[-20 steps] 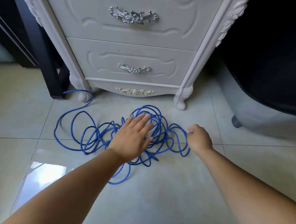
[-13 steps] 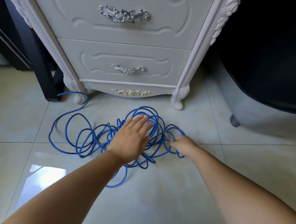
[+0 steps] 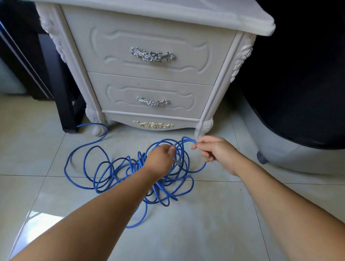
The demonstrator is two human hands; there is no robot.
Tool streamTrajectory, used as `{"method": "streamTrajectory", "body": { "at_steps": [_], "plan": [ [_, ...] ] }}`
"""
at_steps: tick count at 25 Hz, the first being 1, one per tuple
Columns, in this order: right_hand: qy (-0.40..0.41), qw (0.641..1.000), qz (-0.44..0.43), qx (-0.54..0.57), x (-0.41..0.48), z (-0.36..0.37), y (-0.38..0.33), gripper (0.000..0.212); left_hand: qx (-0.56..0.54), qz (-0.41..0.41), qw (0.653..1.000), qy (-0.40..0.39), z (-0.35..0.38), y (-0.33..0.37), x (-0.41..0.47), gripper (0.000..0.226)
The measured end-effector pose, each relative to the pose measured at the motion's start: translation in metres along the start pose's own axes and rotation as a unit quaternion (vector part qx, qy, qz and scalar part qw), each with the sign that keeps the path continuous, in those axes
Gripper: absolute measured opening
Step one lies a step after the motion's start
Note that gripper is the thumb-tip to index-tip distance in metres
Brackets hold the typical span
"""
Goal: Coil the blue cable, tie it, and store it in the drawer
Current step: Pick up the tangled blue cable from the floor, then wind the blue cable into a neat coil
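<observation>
Task at start: cable [image 3: 165,190] lies tangled on the near floor [image 3: 201,243], left hand [image 3: 161,159] curled round strands, right hand [image 3: 216,151] pinching a loop (drawers [image 3: 150,88] shut); coiling, tying, storing outstanding.

Glossy pale floor tiles [image 3: 211,243] lie open lower right; white carved nightstand [image 3: 151,38] blocks upper centre, tangled blue cable [image 3: 159,192] sprawls centre-left.

left hand [image 3: 159,159] bare | right hand [image 3: 216,151] bare | both forearms [image 3: 93,216] bare
</observation>
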State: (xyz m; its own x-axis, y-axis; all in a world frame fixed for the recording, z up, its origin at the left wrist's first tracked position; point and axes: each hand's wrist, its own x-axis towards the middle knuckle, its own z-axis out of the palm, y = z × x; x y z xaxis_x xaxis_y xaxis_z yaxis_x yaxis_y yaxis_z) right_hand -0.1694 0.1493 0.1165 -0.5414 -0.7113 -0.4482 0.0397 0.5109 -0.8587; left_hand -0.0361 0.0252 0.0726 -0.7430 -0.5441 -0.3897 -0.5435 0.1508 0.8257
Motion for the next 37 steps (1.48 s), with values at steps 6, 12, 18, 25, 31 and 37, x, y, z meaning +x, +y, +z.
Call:
{"method": "streamTrajectory", "body": {
  "at_steps": [6,12,18,25,31,37],
  "plan": [
    [-0.091,0.987,-0.027,-0.126,-0.049,0.020,-0.031,0.022,-0.359,-0.131,0.922,-0.061,-0.017,0.031,-0.029,0.026],
    [0.223,0.959,-0.039,-0.169,-0.027,0.011,-0.019,0.014,-0.333,-0.078,0.936,-0.084,-0.051,0.032,-0.042,0.030],
    [-0.021,0.980,0.187,0.058,-0.023,0.017,0.011,0.040,-0.280,-0.058,0.952,-0.109,-0.066,0.015,-0.039,0.029],
    [0.044,0.968,0.055,0.240,-0.006,0.016,-0.009,0.044,-0.265,-0.084,0.959,-0.062,-0.075,0.007,-0.029,0.030],
    [0.008,0.968,-0.005,0.249,-0.035,0.008,-0.048,0.031,0.015,0.042,0.999,0.012,-0.071,0.036,-0.051,0.038],
    [0.001,0.974,-0.089,0.210,-0.087,0.021,-0.096,0.024,0.054,0.141,0.984,-0.090,-0.071,0.099,-0.092,0.033]
  ]
}}
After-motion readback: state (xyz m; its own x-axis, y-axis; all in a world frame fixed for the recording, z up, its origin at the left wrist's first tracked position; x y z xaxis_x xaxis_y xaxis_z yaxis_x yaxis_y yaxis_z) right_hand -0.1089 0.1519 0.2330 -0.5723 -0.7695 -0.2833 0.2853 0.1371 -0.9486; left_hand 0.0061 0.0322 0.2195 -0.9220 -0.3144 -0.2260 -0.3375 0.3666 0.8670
